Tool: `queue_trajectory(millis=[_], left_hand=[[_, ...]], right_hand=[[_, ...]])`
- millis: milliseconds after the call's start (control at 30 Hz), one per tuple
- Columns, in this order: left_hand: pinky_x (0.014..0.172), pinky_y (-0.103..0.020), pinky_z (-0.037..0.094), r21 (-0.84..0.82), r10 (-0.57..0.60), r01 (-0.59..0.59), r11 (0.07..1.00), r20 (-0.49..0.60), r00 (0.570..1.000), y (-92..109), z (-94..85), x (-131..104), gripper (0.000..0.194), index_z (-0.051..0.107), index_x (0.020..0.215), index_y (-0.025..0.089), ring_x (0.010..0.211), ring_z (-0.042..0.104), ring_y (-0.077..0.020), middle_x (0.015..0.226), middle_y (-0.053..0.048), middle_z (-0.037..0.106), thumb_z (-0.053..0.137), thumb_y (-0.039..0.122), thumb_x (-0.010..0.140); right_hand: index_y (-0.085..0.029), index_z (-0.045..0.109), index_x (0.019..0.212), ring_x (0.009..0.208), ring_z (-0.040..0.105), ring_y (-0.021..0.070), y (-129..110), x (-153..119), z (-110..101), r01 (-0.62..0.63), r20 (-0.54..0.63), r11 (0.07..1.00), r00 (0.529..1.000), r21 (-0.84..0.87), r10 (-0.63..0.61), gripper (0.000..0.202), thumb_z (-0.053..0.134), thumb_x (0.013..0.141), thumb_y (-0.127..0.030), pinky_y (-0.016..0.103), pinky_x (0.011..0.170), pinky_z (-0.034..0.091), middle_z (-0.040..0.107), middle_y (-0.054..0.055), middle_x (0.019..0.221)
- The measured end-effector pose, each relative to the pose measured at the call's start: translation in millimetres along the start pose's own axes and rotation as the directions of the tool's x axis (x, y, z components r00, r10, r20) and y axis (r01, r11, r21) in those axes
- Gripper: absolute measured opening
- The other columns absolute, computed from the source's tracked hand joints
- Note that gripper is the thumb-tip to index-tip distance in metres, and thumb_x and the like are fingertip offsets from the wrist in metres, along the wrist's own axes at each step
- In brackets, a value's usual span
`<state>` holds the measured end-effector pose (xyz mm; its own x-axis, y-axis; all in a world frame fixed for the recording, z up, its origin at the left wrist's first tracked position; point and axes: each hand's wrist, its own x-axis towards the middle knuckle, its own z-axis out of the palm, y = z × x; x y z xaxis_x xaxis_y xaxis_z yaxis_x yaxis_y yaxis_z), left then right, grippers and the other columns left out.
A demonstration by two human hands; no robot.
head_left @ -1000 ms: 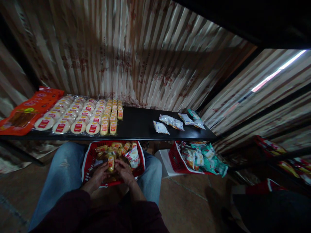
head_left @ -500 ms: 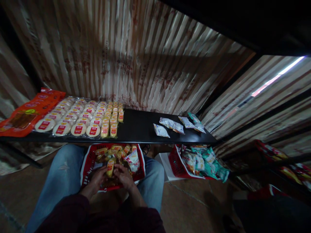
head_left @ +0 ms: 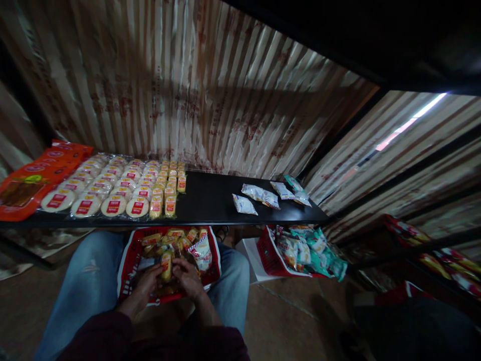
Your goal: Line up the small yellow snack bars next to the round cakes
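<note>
Between my two hands is a small yellow wrapped snack cake (head_left: 166, 265), upright above a red basket (head_left: 121, 273) on my lap. My left hand (head_left: 149, 281) is closed on the cake's left side. From the right, my right hand (head_left: 188, 277) has its fingers curled against the cake's other edge. Partly hidden under my hands, several more yellow wrapped cakes (head_left: 152, 239) lie in the basket. A white snack bag (head_left: 203, 253) with a striped edge leans at the basket's right side.
On the black shelf (head_left: 208, 198) ahead are rows of round wrapped cakes (head_left: 86, 205), standing yellow cakes (head_left: 170, 203), an orange bag (head_left: 33, 183) and several small white packets (head_left: 245, 204). A second red basket (head_left: 265, 253) holds green and clear snack bags. Dark posts frame the right side.
The view has shifted slightly, so the shelf and baskets appear a little further left. Both hands stay at the same yellow snack cake over the basket.
</note>
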<state>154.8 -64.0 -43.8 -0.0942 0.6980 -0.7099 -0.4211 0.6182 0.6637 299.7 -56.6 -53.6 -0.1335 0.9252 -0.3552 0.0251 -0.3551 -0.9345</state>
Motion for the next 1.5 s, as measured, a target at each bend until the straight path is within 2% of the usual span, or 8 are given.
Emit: queue_trajectory(millis=[200,300,433,600,700,833,1133,1500], left_hand=[[0.050,-0.023,0.042,0.058,0.027,-0.025,0.998,-0.049,0.998,0.3,0.0,4.7,0.024,0.065,0.090,0.015,0.056,0.060,-0.0138,0.071,-0.002,0.068,0.067,0.016,0.066],[0.056,-0.024,0.044,0.067,0.058,-0.059,0.996,0.006,0.998,-0.6,2.1,8.8,0.028,0.067,0.089,0.015,0.065,0.063,-0.0158,0.078,-0.004,0.070,0.070,0.023,0.062],[0.059,-0.024,0.045,0.016,0.076,-0.077,0.997,0.066,0.995,2.7,7.7,8.1,0.033,0.067,0.093,0.015,0.070,0.063,-0.0161,0.084,-0.006,0.071,0.071,0.024,0.061],[0.053,-0.021,0.043,0.041,0.113,-0.113,0.993,-0.002,0.994,9.7,13.8,5.8,0.034,0.066,0.093,0.015,0.059,0.060,-0.0125,0.072,-0.002,0.067,0.073,0.026,0.061],[0.052,-0.021,0.045,0.012,0.113,-0.113,0.993,0.011,0.994,10.8,15.6,6.9,0.029,0.064,0.092,0.016,0.056,0.058,-0.0107,0.071,-0.002,0.066,0.070,0.023,0.065],[0.053,-0.023,0.049,-0.021,0.097,-0.097,0.995,0.032,0.995,10.6,16.5,5.4,0.022,0.065,0.088,0.017,0.059,0.059,-0.0108,0.080,-0.003,0.067,0.067,0.020,0.066],[0.056,-0.023,0.050,-0.046,0.118,-0.114,0.992,0.113,0.986,13.7,15.0,-5.3,0.030,0.067,0.084,0.016,0.068,0.060,-0.0124,0.095,-0.006,0.068,0.073,0.029,0.058],[0.059,-0.024,0.049,-0.029,0.118,-0.115,0.993,0.097,0.988,17.6,23.3,-12.3,0.042,0.063,0.091,0.017,0.076,0.060,-0.0152,0.099,-0.008,0.066,0.076,0.032,0.054]], right_hand=[[-0.023,0.064,0.095,0.061,0.056,0.0122,4.5,2.5,2.6,0.016,-0.035,1.000,0.999,-0.009,-0.017,0.036,0.071,0.063,-0.039,0.026,0.063,0.046,0.060,-0.003,0.068],[-0.023,0.063,0.097,0.058,0.054,0.0106,3.8,4.3,3.1,0.025,-0.025,0.999,0.999,0.022,-0.025,0.039,0.071,0.063,-0.039,0.024,0.061,0.044,0.058,-0.005,0.064],[-0.022,0.064,0.096,0.062,0.054,0.0100,-3.0,3.9,2.8,0.112,-0.016,0.993,0.994,0.023,-0.112,0.034,0.068,0.066,-0.037,0.023,0.064,0.044,0.058,-0.005,0.067],[-0.021,0.063,0.095,0.069,0.057,0.0112,-9.3,3.2,6.8,0.111,-0.076,0.992,0.991,0.061,-0.106,0.032,0.068,0.066,-0.035,0.025,0.071,0.047,0.063,-0.003,0.076],[-0.021,0.061,0.095,0.075,0.060,0.0126,-8.0,4.6,10.6,0.112,-0.092,0.987,0.991,0.119,-0.102,0.035,0.070,0.065,-0.036,0.027,0.075,0.048,0.065,-0.001,0.083],[-0.020,0.060,0.094,0.079,0.062,0.0137,-5.3,6.8,13.4,0.103,-0.124,0.980,0.989,0.171,-0.082,0.036,0.071,0.063,-0.037,0.027,0.075,0.048,0.066,0.001,0.089],[-0.020,0.061,0.090,0.081,0.062,0.0144,-1.5,8.6,14.4,0.133,-0.166,0.982,0.980,0.135,-0.110,0.033,0.071,0.063,-0.036,0.029,0.080,0.049,0.067,0.001,0.086],[-0.021,0.061,0.092,0.080,0.062,0.0161,-12.0,2.7,13.7,0.198,-0.183,0.976,0.966,0.087,-0.180,0.029,0.068,0.068,-0.036,0.030,0.077,0.049,0.067,0.002,0.088]])
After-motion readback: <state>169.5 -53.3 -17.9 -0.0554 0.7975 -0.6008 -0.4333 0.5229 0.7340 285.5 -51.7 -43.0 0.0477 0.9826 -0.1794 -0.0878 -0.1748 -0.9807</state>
